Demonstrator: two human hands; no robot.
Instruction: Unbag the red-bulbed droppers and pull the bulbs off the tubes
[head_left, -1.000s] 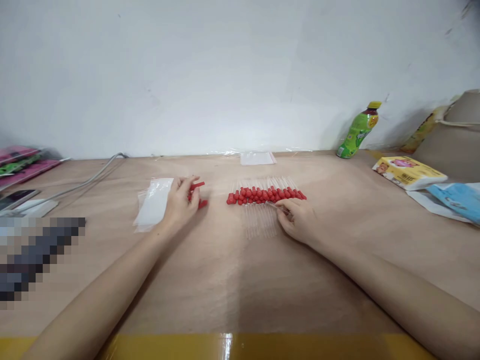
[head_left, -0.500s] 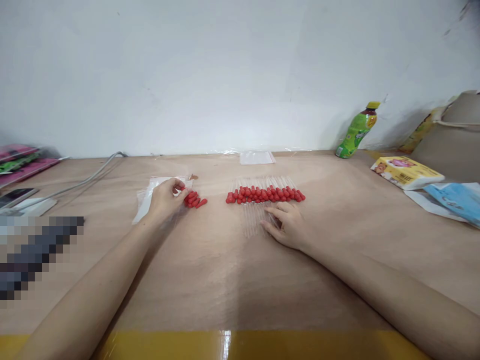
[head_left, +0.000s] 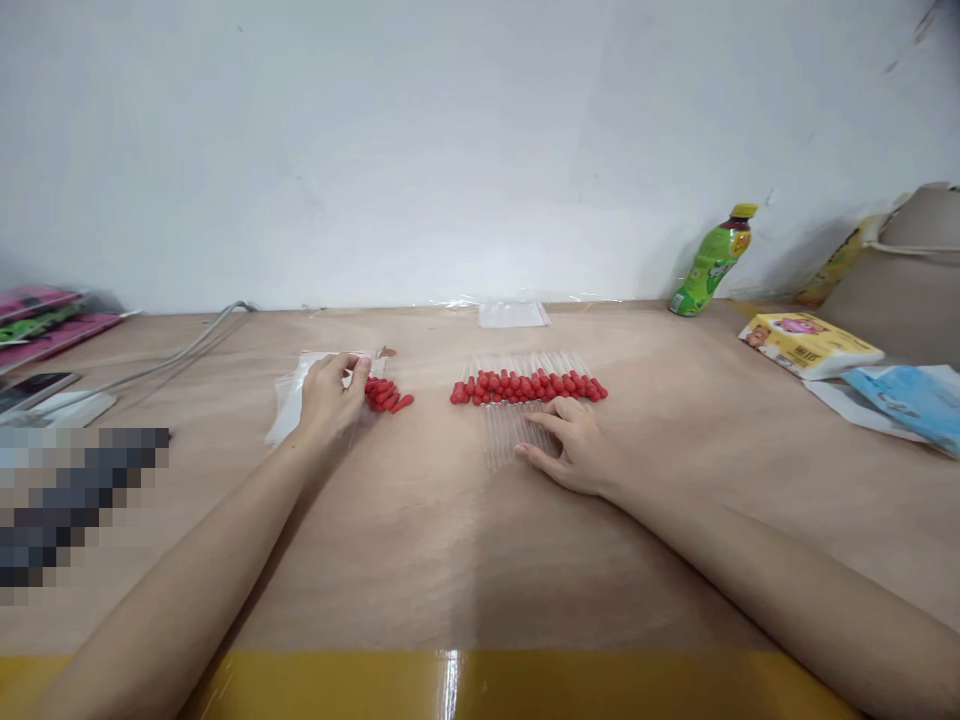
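Observation:
My left hand (head_left: 334, 390) curls over a flat clear plastic bag (head_left: 289, 410), its fingers and thumb drawn together. What they pinch, if anything, is hidden. Touching or very near those fingertips lies a small pile of red rubber dropper bulbs (head_left: 386, 396). In the middle, a row of clear thin tubes with red bulbs (head_left: 525, 386) on their near ends lies side by side. Just in front of that row are several bare clear tubes (head_left: 506, 435). My right hand (head_left: 574, 445) rests at their right side, thumb and forefinger apart and touching the tubes.
A small clear bag (head_left: 514, 315) lies by the wall. To the right are a green bottle (head_left: 712, 262), a yellow tissue pack (head_left: 814, 342) and a blue packet (head_left: 911, 400). A grey cable (head_left: 187, 350) and a phone (head_left: 37, 390) lie at the left.
The left hand has turned slightly, and its fingertips are now less visible. My right hand has shifted a little to the left over the bare tubes. The bulb row looks unchanged.

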